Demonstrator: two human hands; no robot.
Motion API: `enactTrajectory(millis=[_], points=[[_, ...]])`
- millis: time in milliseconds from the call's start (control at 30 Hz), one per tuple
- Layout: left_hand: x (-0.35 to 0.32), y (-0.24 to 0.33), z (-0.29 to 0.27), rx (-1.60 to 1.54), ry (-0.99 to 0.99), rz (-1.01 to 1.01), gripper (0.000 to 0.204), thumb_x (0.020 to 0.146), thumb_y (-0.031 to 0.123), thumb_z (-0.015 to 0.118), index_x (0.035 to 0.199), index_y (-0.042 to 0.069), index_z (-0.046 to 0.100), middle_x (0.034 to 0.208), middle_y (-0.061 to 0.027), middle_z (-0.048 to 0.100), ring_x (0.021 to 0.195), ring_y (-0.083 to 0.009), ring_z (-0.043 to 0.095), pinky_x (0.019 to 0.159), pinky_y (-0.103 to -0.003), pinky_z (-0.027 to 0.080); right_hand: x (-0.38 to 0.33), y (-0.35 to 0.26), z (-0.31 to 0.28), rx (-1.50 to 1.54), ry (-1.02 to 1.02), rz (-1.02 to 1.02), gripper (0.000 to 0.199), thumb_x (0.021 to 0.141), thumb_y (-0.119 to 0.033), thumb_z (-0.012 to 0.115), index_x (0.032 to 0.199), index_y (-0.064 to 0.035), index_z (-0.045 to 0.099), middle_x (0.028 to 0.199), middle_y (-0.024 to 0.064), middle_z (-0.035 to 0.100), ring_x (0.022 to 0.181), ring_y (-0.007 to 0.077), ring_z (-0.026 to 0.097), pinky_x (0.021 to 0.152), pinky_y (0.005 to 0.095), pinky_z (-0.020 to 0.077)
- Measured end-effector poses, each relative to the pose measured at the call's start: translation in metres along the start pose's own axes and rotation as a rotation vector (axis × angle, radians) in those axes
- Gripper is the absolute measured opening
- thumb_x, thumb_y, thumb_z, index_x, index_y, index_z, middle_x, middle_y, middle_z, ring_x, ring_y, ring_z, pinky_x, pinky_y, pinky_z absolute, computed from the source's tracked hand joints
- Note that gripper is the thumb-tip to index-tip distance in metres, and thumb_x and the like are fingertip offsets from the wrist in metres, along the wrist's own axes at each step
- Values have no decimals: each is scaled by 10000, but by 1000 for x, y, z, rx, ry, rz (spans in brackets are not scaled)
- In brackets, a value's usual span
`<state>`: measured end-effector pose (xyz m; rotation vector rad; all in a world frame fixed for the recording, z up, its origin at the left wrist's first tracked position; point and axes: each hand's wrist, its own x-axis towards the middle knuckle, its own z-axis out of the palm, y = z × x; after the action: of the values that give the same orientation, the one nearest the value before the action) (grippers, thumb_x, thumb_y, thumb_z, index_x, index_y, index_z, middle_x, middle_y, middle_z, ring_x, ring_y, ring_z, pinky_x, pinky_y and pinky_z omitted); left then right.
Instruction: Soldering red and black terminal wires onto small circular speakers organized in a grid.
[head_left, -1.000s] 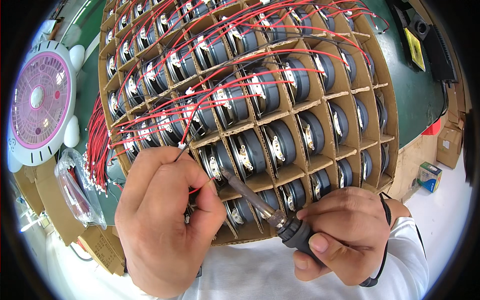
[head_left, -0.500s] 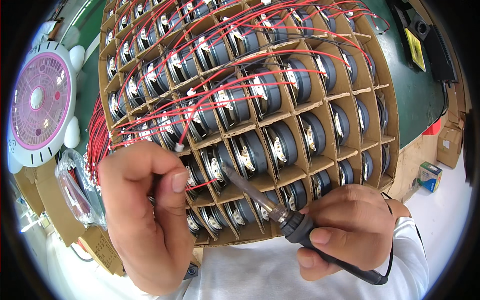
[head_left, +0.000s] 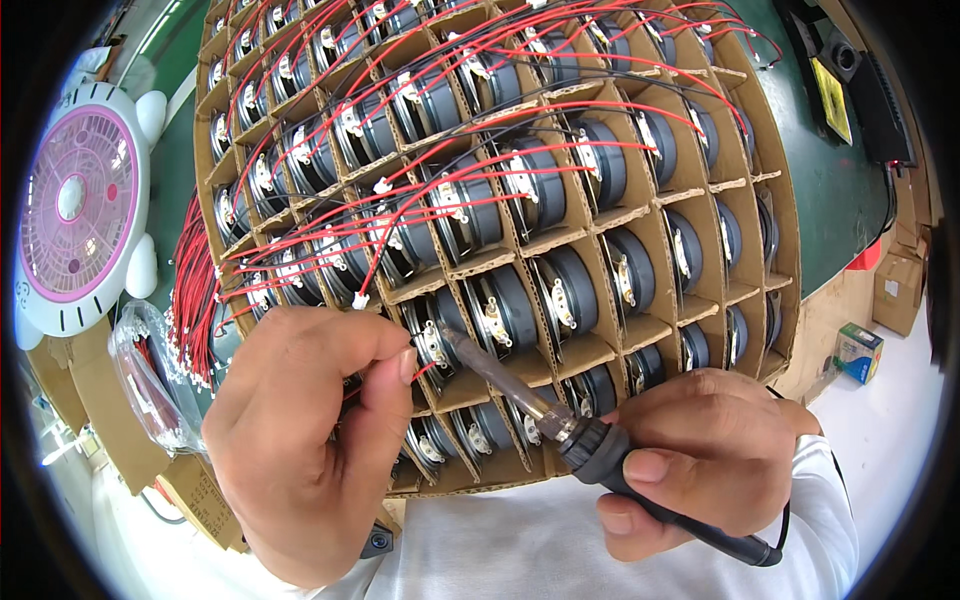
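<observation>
The soldering iron (head_left: 600,452), black-handled with a dull metal barrel, slants forward and leftward from the right fingers (head_left: 648,467). Just beyond the left fingers (head_left: 407,366), a dark round speaker (head_left: 450,312) stands on edge, its pale terminal strip (head_left: 432,345) near the iron's tip, contact unclear. Red wire (head_left: 427,368) spans between strip and left fingers.

Red wires (head_left: 193,295), black-handled soldering iron (head_left: 592,450), brown cardboard dividers (head_left: 482,262)

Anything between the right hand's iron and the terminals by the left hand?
Nothing visible: the soldering iron in the right hand extends above the cardboard dividers, its tip close beside the speaker terminals.
</observation>
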<state>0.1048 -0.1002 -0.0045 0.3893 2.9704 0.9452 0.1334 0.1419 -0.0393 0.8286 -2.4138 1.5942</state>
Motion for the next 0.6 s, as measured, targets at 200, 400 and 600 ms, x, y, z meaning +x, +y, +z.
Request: enactTrajectory(millis=[200,400,600], points=[[-2,4,4,2,-9,-104,78,875,-42,690,889,9,632,818,-16,587,634,-57,471,529,-221,334,1,1,5,-16,21,-32,400,719,-67,833,1065,-69,633,824,82,667,681,236,707,552,299,563],[0,6,6,8,-23,-119,83,871,-46,673,879,8,610,813,-12,586,607,-45,443,516,-219,327,3,5,4,11,-6,-78,366,739,-93,863,1016,-62,626,818,90,667,682,250,715,531,297,555],[-1,8,7,14,-7,-165,84,866,-41,675,872,8,607,795,-5,583,590,-42,424,505,-220,322,-1,6,15,12,114,-102,335,737,-88,872,990,-66,654,828,89,673,688,252,716,528,303,558]])
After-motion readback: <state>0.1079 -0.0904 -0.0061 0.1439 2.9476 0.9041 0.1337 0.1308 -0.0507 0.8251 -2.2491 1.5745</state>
